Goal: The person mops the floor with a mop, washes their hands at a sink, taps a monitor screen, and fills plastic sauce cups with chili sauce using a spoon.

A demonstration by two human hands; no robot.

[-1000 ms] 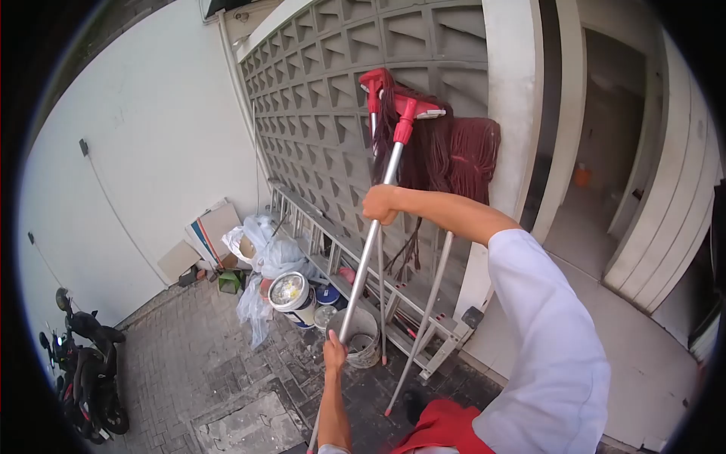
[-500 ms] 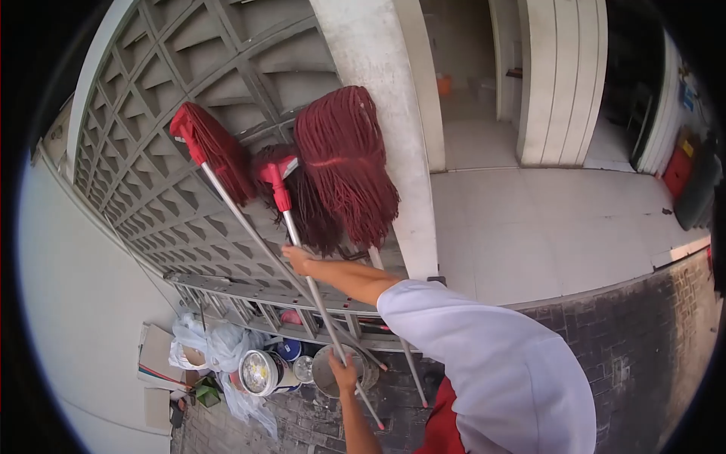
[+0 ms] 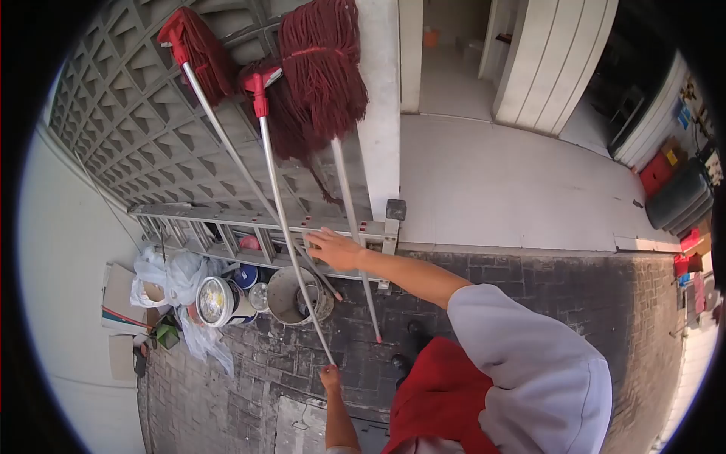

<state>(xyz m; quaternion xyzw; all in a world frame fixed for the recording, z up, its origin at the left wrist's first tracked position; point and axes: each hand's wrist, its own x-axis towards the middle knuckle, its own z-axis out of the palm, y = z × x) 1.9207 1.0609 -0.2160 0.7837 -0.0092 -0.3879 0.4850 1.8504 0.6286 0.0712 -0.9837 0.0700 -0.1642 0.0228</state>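
Observation:
Three string mops with dark red heads lean heads-up against the patterned wall. My left hand [image 3: 330, 377] is closed round the lower tip of the middle mop's silver handle [image 3: 277, 193]. This mop has a red clamp and a dark head, partly hidden by a fuller mop [image 3: 321, 64]. My right hand [image 3: 334, 250] is open beside the handle, fingers extended toward it; whether they touch it I cannot tell. On the left leans another mop [image 3: 198, 60] with a red clamp; the fuller mop's pole stands behind my right wrist.
An aluminium ladder [image 3: 208, 234] lies along the wall base. Below it are a grey bucket [image 3: 325, 306], a white paint bucket [image 3: 214, 301], plastic bags [image 3: 178, 276] and cardboard [image 3: 121, 291]. A step edge [image 3: 522, 248] borders the tiled floor on the right.
My right hand has let go of the middle mop's handle and opened beside it. My left hand has shifted down to the handle's tip. The view has tilted downward.

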